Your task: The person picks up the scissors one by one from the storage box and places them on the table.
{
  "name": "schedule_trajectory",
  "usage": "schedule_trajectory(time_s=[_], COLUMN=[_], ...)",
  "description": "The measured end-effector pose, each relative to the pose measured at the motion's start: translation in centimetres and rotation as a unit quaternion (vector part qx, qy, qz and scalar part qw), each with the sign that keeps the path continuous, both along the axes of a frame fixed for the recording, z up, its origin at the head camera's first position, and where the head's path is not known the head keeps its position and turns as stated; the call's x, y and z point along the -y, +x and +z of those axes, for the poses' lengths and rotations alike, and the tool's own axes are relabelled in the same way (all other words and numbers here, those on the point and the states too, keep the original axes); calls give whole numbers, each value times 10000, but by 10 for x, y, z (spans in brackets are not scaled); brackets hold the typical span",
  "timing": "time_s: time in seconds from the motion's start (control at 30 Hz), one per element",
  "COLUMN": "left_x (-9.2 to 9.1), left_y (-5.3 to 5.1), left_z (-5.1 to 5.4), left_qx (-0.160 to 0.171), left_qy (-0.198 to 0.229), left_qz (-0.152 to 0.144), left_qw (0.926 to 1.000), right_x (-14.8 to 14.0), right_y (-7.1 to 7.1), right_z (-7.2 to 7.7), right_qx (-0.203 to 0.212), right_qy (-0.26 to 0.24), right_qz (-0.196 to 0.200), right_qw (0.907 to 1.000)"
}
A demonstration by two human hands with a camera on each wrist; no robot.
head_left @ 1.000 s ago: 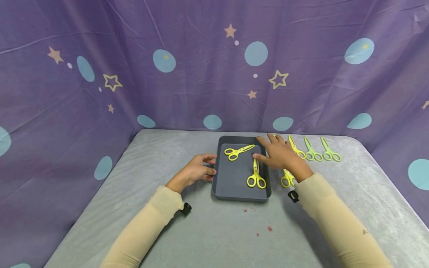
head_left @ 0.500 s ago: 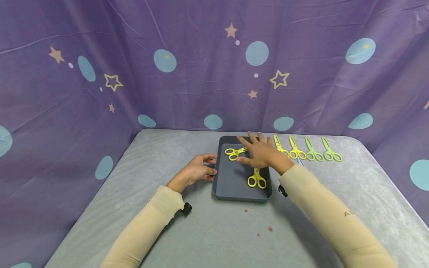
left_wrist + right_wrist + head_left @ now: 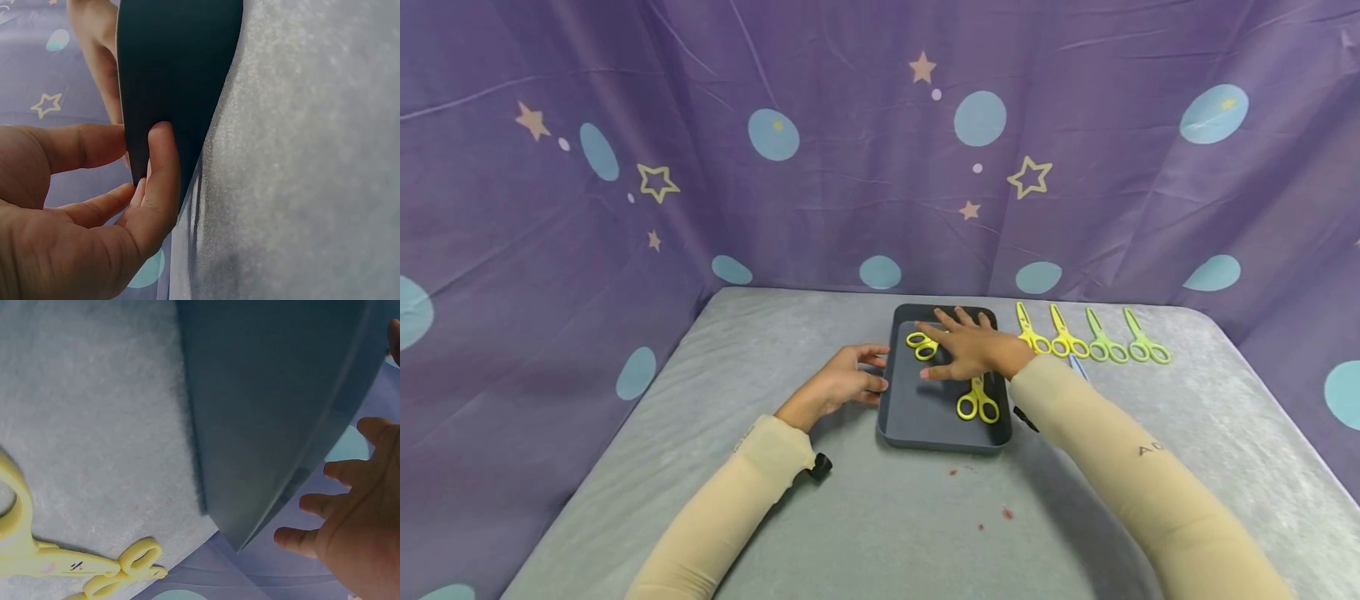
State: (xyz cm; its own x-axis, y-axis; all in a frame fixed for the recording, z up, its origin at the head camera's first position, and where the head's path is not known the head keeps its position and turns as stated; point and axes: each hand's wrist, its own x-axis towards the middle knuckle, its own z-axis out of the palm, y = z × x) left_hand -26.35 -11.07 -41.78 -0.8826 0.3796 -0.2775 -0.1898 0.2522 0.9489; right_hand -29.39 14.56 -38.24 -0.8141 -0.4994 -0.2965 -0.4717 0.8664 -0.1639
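Observation:
A dark grey tray (image 3: 917, 417) lies on the table. Inside it, one pair of yellow scissors (image 3: 978, 404) points away from me at the right. A second yellow pair (image 3: 922, 345) is farther back, its blades hidden by my right hand (image 3: 972, 350). That hand hovers over the tray, palm down and fingers spread, holding nothing; the right wrist view shows its fingers (image 3: 337, 472) above the rim. My left hand (image 3: 842, 379) touches the tray's outer left wall with loosely bent fingers, seen closer against the wall (image 3: 172, 56) in the left wrist view.
Right of the tray, two yellow scissors (image 3: 1066, 343) and two green scissors (image 3: 1142, 348) stand in a row near the back edge. A blue pair (image 3: 1077, 365) shows partly behind the right sleeve. The purple curtain (image 3: 850, 217) hangs behind the grey-covered table (image 3: 850, 533).
My right hand has moved left from the scissors beside the tray to over the tray's middle, uncovering the back row. My left hand and both scissors in the tray have stayed put.

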Motion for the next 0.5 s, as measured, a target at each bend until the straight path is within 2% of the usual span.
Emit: schedule_trajectory(time_s=[0.5], left_x=[0], left_y=[0], left_z=[-1], left_qx=[14], left_qy=[-2], left_qz=[25], left_qw=[10000], right_x=[7], right_y=[-7], right_z=[-12], right_qx=[208], right_qy=[111], right_qz=[291], right_qw=[9993])
